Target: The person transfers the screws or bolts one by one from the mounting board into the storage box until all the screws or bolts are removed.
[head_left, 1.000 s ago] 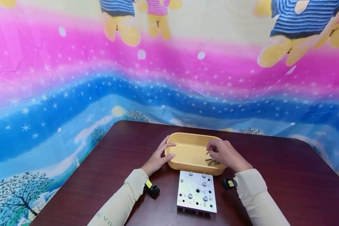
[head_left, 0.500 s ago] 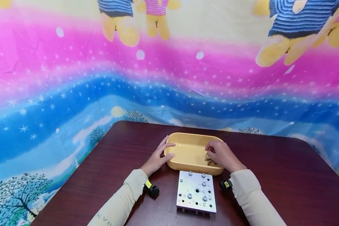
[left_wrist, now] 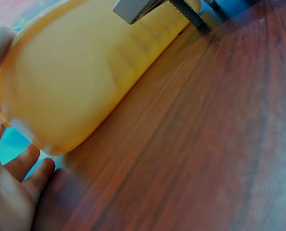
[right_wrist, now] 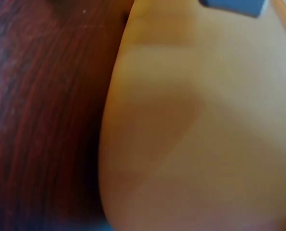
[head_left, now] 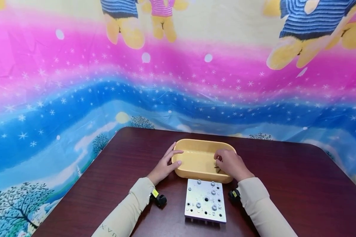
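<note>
My left hand [head_left: 163, 167] holds the left end of a yellow plastic box [head_left: 192, 174], thumb and index finger over its rim. Over the box's right end, my right hand [head_left: 230, 163] reaches in with curled fingers. Its fingertips are at a few small screws [head_left: 217, 167], mostly hidden behind the hand; a screw appears pinched there. Close in front of the box stands a silver metal plate [head_left: 201, 197] with holes and several socket-head screws. Threaded screw ends [left_wrist: 188, 14] stick out beneath the plate in the left wrist view. The right wrist view shows the box's outer wall [right_wrist: 191, 120], no fingers.
Everything stands on a dark reddish wooden table [head_left: 142, 148]. A colourful printed curtain [head_left: 178, 82] hangs behind its far edge. Black wrist cameras [head_left: 159, 200] sit below both sleeves, one on each side of the plate.
The right hand has shifted a little left and lower into the box, covering more of the screws. The left hand keeps its hold. The whole view has drifted slightly.
</note>
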The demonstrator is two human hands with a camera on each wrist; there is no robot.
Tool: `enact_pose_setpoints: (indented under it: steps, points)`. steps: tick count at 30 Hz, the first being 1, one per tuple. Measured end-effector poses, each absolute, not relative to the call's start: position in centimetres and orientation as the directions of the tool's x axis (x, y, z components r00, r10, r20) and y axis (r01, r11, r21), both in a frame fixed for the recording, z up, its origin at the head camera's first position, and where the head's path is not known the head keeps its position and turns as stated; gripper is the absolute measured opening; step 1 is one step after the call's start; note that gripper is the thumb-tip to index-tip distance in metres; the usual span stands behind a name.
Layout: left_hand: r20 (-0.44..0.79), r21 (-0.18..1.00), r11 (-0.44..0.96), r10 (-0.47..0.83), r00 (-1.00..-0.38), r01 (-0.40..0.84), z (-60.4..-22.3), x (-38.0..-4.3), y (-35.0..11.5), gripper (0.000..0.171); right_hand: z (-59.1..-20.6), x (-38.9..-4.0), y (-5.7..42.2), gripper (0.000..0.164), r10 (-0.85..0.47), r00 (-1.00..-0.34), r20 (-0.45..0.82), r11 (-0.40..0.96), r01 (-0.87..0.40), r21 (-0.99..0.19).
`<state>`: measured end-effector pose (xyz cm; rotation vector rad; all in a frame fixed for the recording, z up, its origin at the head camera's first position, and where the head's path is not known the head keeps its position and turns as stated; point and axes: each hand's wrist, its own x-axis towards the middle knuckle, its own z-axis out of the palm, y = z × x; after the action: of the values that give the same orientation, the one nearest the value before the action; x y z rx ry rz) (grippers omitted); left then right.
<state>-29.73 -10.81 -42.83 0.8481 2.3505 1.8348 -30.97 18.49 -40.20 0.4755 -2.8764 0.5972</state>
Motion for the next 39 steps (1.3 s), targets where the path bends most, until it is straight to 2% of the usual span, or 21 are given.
enact_pose_setpoints:
  steps: [39]
  points:
    - [0.286,0.915,0.136,0.441,-0.85,0.379,-43.02,-29.79,-10.99,0.046,-40.37,-30.85,18.24,0.01,-0.267,-0.942,0.201,0.904,-0.317,-0.287]
